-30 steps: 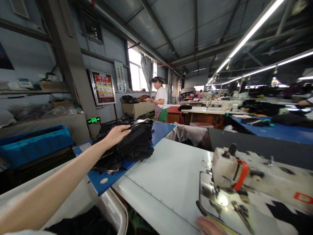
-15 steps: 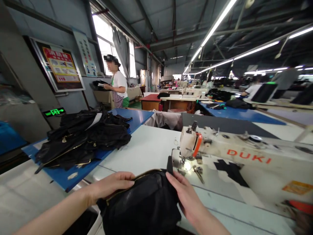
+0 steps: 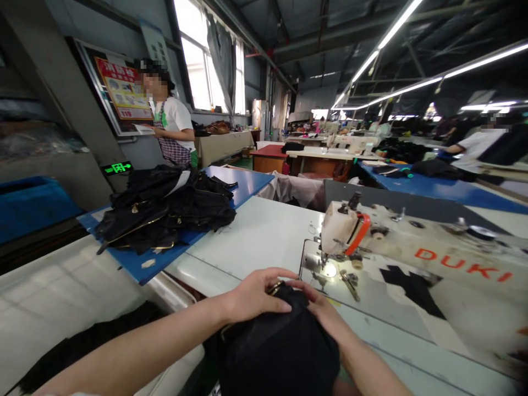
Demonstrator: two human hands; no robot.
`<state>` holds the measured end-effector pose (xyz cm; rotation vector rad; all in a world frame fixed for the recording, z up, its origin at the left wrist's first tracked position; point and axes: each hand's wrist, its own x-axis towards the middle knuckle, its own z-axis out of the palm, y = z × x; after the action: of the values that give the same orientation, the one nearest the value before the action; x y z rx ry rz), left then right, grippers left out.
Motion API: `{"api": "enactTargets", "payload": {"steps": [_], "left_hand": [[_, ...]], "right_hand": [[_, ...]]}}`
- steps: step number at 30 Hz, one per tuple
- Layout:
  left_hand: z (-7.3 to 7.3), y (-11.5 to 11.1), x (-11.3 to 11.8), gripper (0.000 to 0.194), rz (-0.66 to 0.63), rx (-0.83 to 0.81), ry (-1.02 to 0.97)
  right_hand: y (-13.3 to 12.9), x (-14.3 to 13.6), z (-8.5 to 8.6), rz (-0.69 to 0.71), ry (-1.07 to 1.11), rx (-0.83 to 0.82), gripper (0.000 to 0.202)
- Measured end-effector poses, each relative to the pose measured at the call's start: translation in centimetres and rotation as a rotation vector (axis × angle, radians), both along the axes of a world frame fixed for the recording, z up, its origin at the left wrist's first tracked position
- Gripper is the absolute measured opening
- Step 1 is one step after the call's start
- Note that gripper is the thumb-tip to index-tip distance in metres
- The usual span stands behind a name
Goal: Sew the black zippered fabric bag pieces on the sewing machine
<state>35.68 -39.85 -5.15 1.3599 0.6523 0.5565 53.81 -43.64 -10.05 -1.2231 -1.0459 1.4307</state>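
Head view, only one here: left hand [image 3: 253, 294] lies palm-down with fingers curled over the top edge of a soft black fabric piece with a gold metal zipper [image 3: 280, 346], gripping it near the zipper end; right hand [image 3: 325, 313] rests flat on the same piece from the right side, fingers extended toward the left hand, fingertips nearly meeting it. The fabric is matte, slightly crumpled, bunched into a rounded mound at the near edge of the smooth white laminate sewing table [image 3: 256, 236], just in front of the needle area. Behind it sits an off-white enamelled industrial sewing machine with red lettering [image 3: 412, 253], boxy long arm, chipped paint showing dark patches, orange-red plastic guard [image 3: 358, 234] curved on the head, a small lamp lighting the shiny steel needle plate [image 3: 325, 269]. Left of the table, a flat glossy blue side board [image 3: 231, 192] carries a loose heap of black fabric pieces with gold zippers [image 3: 165, 212], floppy, faintly shiny, well apart from the hands. A blue plastic crate [image 3: 33, 203] sits further left. A person in a white T-shirt and checked apron [image 3: 171, 129] stands beyond the heap, holding papers. Grey cloth drapes over a bin [image 3: 295, 190] behind the table. Long fluorescent tube lights [image 3: 396, 27] run under the ceiling.
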Motion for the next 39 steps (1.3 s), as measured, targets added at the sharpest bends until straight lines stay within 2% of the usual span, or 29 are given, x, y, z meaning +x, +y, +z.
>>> {"api": "enactTargets", "payload": {"steps": [3, 5, 8, 11, 14, 16, 20, 23, 27, 31, 34, 37, 39], "left_hand": [[-0.5, 0.1, 0.0, 0.047, 0.058, -0.019, 0.003], [-0.8, 0.4, -0.1, 0.046, 0.102, -0.047, 0.022], [-1.2, 0.9, -0.3, 0.044, 0.148, -0.04, 0.073], [-1.3, 1.3, -0.3, 0.042, 0.169, 0.018, 0.107], [-1.4, 1.4, -0.1, 0.042, 0.157, 0.077, 0.116], [-1.6, 1.4, 0.1, 0.042, 0.154, 0.13, 0.139], [-2.0, 1.5, 0.4, 0.038, 0.152, 0.216, 0.143], [-2.4, 1.9, 0.5, 0.038, 0.14, 0.264, 0.149], [-2.3, 2.1, 0.6, 0.038, 0.103, 0.353, 0.252], [-2.1, 2.2, 0.6, 0.038, 0.128, 0.669, 0.393], [-2.0, 2.4, 0.5, 0.043, 0.111, 0.86, 0.384], [-1.9, 2.8, 0.2, 0.039, -0.022, 0.827, 0.308], [-1.8, 3.0, -0.1, 0.031, -0.044, 0.773, 0.292]], "right_hand": [[0.5, 0.2, 0.2, -0.094, -0.201, 0.12, 0.024], [0.4, 0.4, 0.7, -0.078, -0.306, 0.147, 0.022], [-0.2, 0.8, 0.9, 0.031, -0.305, 0.073, 0.031], [-1.1, 1.0, 0.2, -0.062, -0.214, -0.035, 0.039], [-1.5, 0.6, -0.2, -0.085, -0.145, -0.071, 0.044], [-1.4, 0.0, 0.0, -0.09, -0.193, -0.046, 0.044], [-1.0, -0.8, 0.6, -0.206, -0.387, 0.198, 0.032], [-0.8, -0.8, 0.7, -0.24, -0.47, 0.356, 0.022], [-0.6, -0.5, 0.2, -0.243, -0.498, 0.252, 0.024], [-0.3, -0.5, 0.0, -0.253, -0.441, 0.207, 0.027], [-0.2, -0.6, 0.1, -0.261, -0.377, 0.203, 0.029], [-0.4, -0.7, 0.4, -0.261, -0.329, 0.21, 0.03], [-0.6, -0.8, 0.6, -0.27, -0.318, 0.217, 0.03]]}}
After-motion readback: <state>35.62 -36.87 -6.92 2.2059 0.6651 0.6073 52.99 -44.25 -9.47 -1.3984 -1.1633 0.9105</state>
